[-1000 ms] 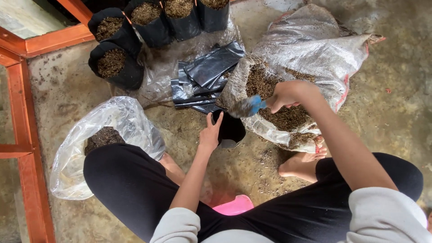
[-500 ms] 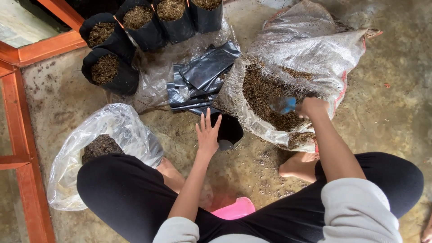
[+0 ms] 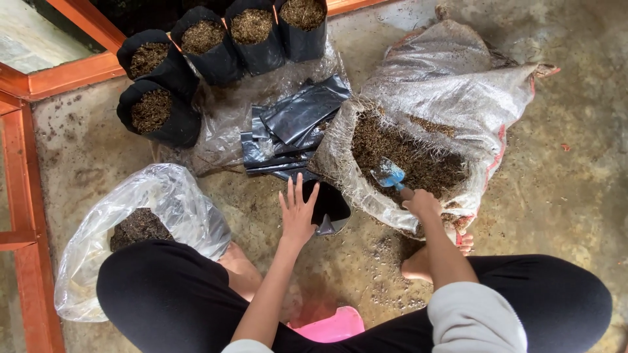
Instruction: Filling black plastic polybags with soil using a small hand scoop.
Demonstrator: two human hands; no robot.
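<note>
**Scoop sunk into the sack, left hand spread at the empty grow bag**

Since half a second ago the right hand [image 3: 422, 204] has dropped lower into the mouth of the woven sack [image 3: 458, 91], and the blue scoop [image 3: 390, 175] now lies with its blade on the brown fibre inside; the left hand [image 3: 297, 212] has stayed put beside the black grow bag [image 3: 329, 208].

Nearest the camera, a pink plastic piece [image 3: 330, 325] shows between the black-clad legs, below the grow bag. The left hand rests flat with fingers spread apart, its fingertips touching the rim of the open, empty grow bag; it grips nothing. The right hand is closed around the scoop's handle, just right of the grow bag, above a bare foot [image 3: 425, 261].

Left of the grow bag a clear plastic bag [image 3: 163, 196] holds dark soil. Just beyond the grow bag lies a stack of flat, glossy black bags [image 3: 294, 121] on clear sheeting. The grey-white woven sack, edged with a red stripe, spreads to the right of it. Farthest off, up and left, five filled black grow bags [image 3: 157, 114] stand upright by an orange wooden frame [image 3: 59, 75].
</note>
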